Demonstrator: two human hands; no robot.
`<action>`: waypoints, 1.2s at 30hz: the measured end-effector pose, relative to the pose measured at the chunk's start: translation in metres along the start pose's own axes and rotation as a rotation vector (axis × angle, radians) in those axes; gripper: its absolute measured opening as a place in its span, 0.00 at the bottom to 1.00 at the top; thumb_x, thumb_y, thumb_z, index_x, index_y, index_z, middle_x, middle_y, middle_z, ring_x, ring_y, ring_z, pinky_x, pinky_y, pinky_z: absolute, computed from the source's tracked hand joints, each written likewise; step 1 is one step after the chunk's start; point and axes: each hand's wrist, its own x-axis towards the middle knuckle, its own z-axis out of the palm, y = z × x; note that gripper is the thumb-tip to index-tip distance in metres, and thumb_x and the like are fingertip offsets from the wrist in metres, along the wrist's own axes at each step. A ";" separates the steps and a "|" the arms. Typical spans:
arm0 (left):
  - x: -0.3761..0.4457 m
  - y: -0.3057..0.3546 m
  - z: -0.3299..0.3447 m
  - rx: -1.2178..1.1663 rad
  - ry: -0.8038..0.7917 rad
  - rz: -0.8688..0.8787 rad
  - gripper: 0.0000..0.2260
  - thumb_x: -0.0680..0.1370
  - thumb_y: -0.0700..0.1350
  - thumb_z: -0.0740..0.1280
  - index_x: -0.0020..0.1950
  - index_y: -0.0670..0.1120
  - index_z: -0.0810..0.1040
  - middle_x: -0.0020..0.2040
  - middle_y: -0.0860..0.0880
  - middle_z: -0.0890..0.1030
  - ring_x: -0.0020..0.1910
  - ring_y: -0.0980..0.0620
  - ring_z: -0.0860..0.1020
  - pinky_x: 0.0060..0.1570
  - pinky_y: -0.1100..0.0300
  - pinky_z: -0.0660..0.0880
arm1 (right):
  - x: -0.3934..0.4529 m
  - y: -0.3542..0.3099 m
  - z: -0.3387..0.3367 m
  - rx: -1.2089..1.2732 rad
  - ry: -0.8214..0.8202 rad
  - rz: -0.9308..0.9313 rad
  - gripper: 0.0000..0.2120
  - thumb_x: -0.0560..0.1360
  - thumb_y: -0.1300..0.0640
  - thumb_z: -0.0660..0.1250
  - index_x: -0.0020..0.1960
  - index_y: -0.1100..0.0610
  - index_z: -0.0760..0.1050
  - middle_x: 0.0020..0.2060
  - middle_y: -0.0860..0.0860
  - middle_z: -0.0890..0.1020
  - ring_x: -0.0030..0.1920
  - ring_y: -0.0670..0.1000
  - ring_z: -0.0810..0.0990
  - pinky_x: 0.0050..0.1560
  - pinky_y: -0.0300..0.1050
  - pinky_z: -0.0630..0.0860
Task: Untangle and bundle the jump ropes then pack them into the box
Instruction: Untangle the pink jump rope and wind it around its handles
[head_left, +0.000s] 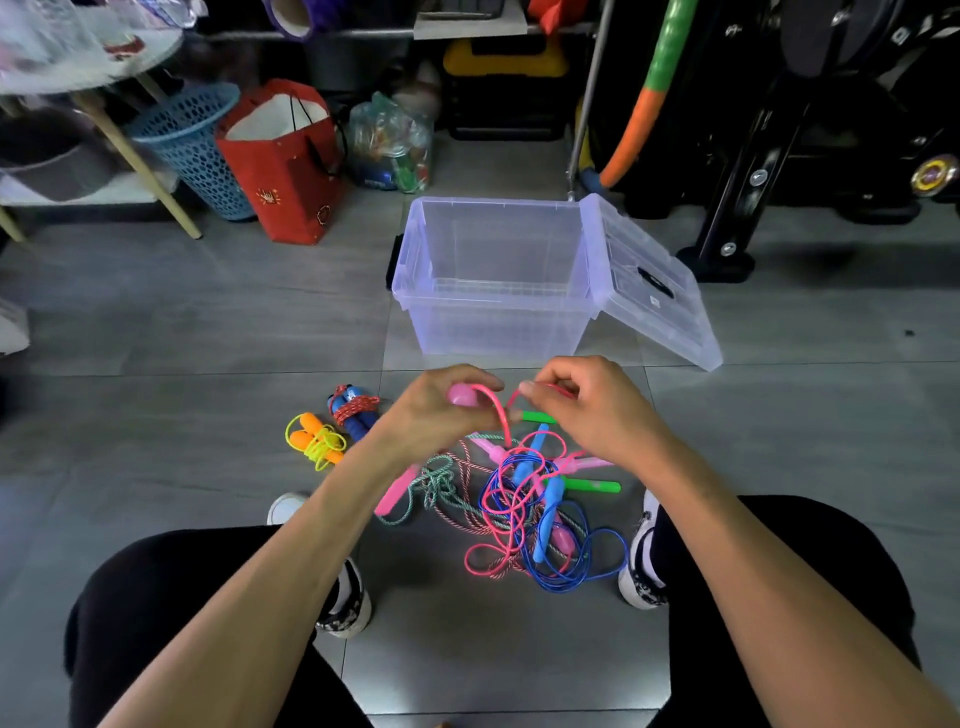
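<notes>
A tangle of jump ropes (524, 509) lies on the floor between my feet: pink, blue, green-white and red-white cords with pink, blue and green handles. My left hand (441, 410) grips a pink handle, and its pink cord arcs down into the pile. My right hand (587, 405) pinches the same pink cord just to the right. Two bundled ropes rest to the left: a yellow rope with orange handles (314, 441) and a red rope wound around blue handles (353, 410). The clear plastic box (493, 317) stands open beyond my hands, nothing inside it.
The box's lid (649, 280) leans against its right side. A red paper bag (285, 161), a blue mesh basket (192, 140) and a table leg (140, 161) stand at the back left. Black exercise equipment (753, 171) fills the back right.
</notes>
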 end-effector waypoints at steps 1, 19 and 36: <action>0.000 -0.002 0.004 0.010 -0.016 0.026 0.11 0.71 0.43 0.77 0.51 0.46 0.83 0.33 0.57 0.78 0.22 0.65 0.71 0.25 0.75 0.65 | -0.001 -0.001 0.001 0.000 -0.013 -0.015 0.11 0.77 0.51 0.69 0.37 0.54 0.78 0.22 0.41 0.72 0.26 0.43 0.67 0.29 0.34 0.63; 0.010 -0.008 -0.013 -0.096 0.199 -0.125 0.09 0.70 0.34 0.68 0.32 0.42 0.82 0.29 0.41 0.78 0.20 0.54 0.65 0.22 0.66 0.63 | 0.002 0.010 0.010 -0.023 -0.139 0.063 0.02 0.76 0.55 0.69 0.45 0.49 0.76 0.33 0.47 0.80 0.30 0.45 0.76 0.35 0.46 0.73; 0.019 -0.027 -0.036 -0.123 0.261 -0.318 0.04 0.70 0.38 0.65 0.44 0.41 0.76 0.34 0.43 0.74 0.29 0.47 0.70 0.28 0.62 0.68 | 0.010 0.031 0.011 -0.413 -0.082 0.324 0.14 0.80 0.57 0.56 0.49 0.62 0.79 0.49 0.60 0.82 0.49 0.59 0.78 0.47 0.48 0.74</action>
